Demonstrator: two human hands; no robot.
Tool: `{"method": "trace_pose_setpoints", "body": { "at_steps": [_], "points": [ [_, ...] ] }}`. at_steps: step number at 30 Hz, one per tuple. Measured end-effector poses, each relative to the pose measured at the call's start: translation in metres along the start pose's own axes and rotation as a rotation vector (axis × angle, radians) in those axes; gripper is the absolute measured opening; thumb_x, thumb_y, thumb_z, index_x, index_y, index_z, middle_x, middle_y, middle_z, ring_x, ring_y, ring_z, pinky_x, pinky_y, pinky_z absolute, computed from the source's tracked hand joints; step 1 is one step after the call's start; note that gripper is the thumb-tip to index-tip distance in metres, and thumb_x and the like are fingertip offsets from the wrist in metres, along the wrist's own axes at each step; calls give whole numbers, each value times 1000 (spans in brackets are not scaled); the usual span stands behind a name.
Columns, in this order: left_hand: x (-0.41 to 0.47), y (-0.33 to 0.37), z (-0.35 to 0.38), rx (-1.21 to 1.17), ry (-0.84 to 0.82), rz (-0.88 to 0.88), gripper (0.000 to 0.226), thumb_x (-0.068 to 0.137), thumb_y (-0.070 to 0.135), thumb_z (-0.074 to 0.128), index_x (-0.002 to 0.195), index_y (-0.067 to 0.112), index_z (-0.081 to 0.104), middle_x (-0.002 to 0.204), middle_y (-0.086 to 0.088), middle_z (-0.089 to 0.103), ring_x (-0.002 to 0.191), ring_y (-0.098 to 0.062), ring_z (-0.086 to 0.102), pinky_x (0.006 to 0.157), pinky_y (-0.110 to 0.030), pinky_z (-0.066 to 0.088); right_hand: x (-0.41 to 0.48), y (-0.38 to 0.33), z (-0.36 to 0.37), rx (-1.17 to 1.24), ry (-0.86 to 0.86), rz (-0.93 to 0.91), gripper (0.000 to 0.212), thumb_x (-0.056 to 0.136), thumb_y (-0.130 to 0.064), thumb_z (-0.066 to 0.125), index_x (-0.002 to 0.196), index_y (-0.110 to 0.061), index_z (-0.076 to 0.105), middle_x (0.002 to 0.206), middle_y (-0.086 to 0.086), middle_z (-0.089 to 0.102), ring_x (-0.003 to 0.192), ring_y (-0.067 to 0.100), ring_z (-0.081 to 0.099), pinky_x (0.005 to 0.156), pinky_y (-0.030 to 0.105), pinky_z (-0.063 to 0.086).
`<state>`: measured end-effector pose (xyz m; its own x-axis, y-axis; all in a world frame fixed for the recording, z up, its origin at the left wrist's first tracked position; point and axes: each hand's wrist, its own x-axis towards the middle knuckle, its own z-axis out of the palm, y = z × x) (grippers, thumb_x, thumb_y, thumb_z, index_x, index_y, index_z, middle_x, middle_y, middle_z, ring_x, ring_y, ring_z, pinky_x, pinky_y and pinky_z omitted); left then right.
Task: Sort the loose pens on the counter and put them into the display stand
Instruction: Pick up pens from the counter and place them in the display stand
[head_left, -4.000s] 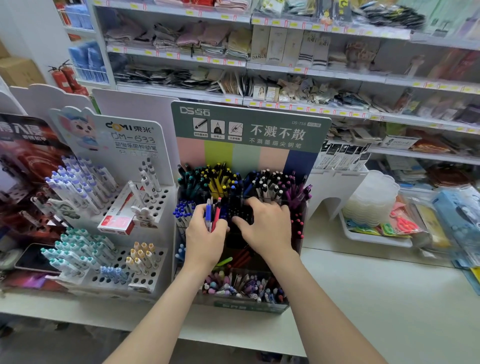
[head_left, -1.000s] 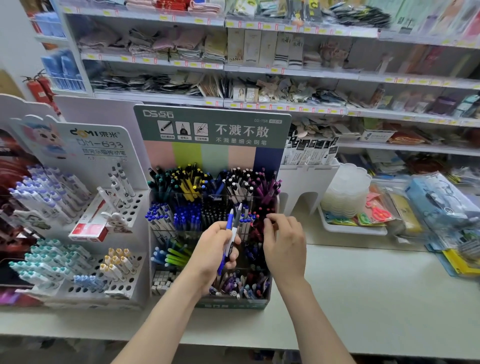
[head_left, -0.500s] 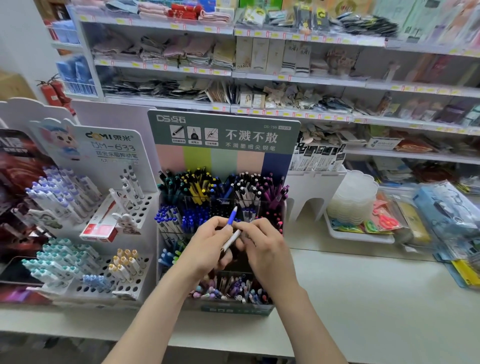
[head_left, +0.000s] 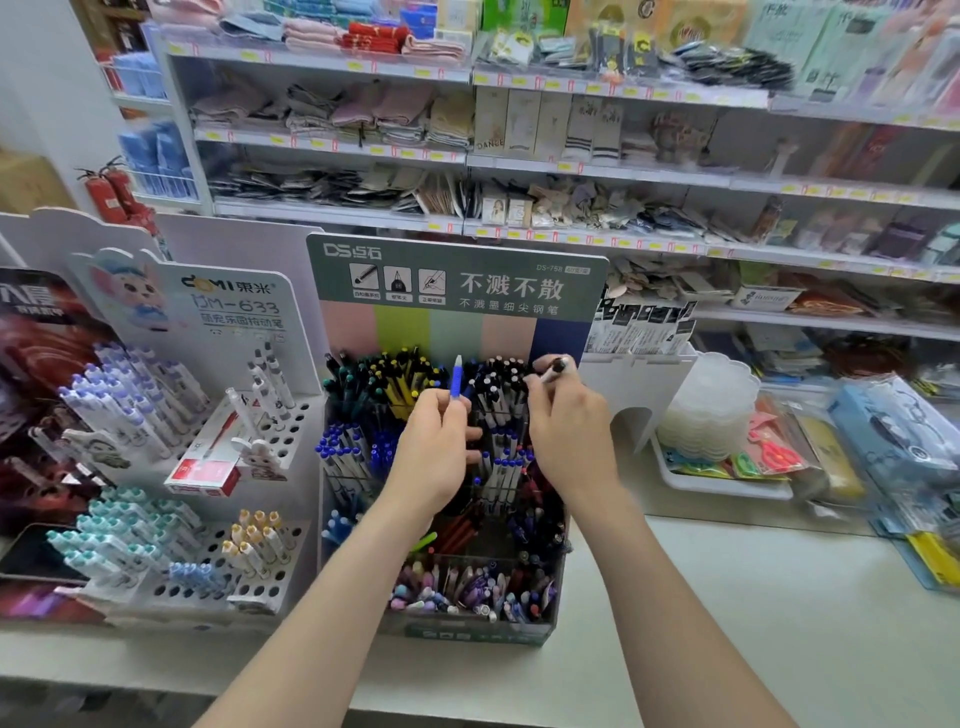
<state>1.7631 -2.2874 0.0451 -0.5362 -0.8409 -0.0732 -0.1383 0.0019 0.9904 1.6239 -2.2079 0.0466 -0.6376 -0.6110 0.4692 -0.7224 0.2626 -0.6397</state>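
**A pen in each hand above the stand**

My left hand held a blue pen upright. Thumb and curled fingers pinched its lower barrel, and its top stood in front of the back row of the tiered display stand. My right hand pinched a white pen with a black end between thumb and forefinger. It lay almost level over the black-capped pens at the stand's upper right corner. I could not tell whether it touched them. The two hands were side by side over the middle tiers. The stand stood on the pale counter, packed with pens grouped by colour, with mixed pens in its front bin. A white Domi pen rack stood just left of it.
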Motion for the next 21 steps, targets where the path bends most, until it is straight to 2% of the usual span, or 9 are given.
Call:
{"method": "trace_pose_setpoints", "body": {
  "at_steps": [2, 4, 6, 8, 10, 12, 16, 19, 21],
  "points": [
    [6, 2, 4, 102, -51, 30, 22, 115, 32, 36, 118, 26, 57, 114, 5, 64, 96, -11, 62, 89, -36, 56, 5, 7, 3, -40, -31, -64, 10, 109, -24, 58, 104, -16, 54, 80, 0, 65, 71, 25, 62, 65, 38, 46],
    [11, 4, 8, 142, -94, 15, 24, 114, 33, 34, 119, 28, 57, 116, -1, 68, 96, -13, 60, 87, -34, 52, 11, 13, 4, -114, -50, -76, 11, 102, -21, 69, 101, -13, 61, 89, 3, 66, 80, 25, 62, 70, 34, 44],
    [17, 3, 11, 114, -97, -8, 24, 114, 33, 35, 116, 29, 59, 121, 1, 69, 109, -17, 66, 102, -42, 53, 16, 14, 4, -131, -47, -51, 18, 95, -15, 76, 109, -13, 64, 97, 3, 68, 88, 22, 64, 75, 32, 45],
    [19, 6, 13, 70, -108, -7, 25, 114, 32, 37, 117, 29, 61, 123, 9, 67, 118, -12, 64, 110, -45, 51, 20, 10, 3, -75, -23, -37, 35, 93, -6, 75, 122, -15, 56, 95, 3, 71, 85, 21, 64, 74, 35, 49],
    [22, 9, 11, 71, -112, 11, 25, 114, 31, 37, 120, 30, 61, 124, 10, 67, 118, -9, 64, 109, -45, 51, 24, 7, 6, -82, -19, -85, 24, 99, -7, 68, 120, -13, 58, 96, 6, 72, 84, 26, 67, 73, 41, 53],
    [23, 9, 9, 67, -100, 12, 24, 114, 30, 38, 120, 29, 61, 123, 7, 69, 111, -11, 70, 104, -47, 56, 26, 13, 8, -128, -64, -146, 14, 105, -11, 61, 115, -9, 71, 99, 9, 70, 87, 29, 67, 78, 43, 54],
    [18, 5, 4, 81, -44, 38, 19, 113, 27, 46, 119, 28, 64, 114, 5, 73, 86, -8, 77, 83, -42, 65, 21, 19, 3, -72, -24, -170, 23, 103, -12, 65, 124, -11, 75, 106, 5, 62, 90, 17, 61, 85, 26, 50],
    [11, 2, 5, 161, 9, 120, 12, 108, 33, 58, 111, 34, 69, 91, 9, 74, 67, -7, 67, 70, -39, 61, 6, 8, 0, -28, 157, -213, 24, 103, -10, 65, 126, -10, 72, 106, 1, 59, 86, 9, 56, 81, 15, 45],
    [9, -3, 5, 189, 3, 142, 12, 107, 34, 60, 107, 36, 72, 78, 10, 70, 57, -5, 54, 57, -30, 50, -7, 1, 3, 25, 172, -276, 27, 102, -2, 63, 126, -10, 72, 102, 0, 57, 84, 7, 54, 80, 11, 42]
  ]
}}
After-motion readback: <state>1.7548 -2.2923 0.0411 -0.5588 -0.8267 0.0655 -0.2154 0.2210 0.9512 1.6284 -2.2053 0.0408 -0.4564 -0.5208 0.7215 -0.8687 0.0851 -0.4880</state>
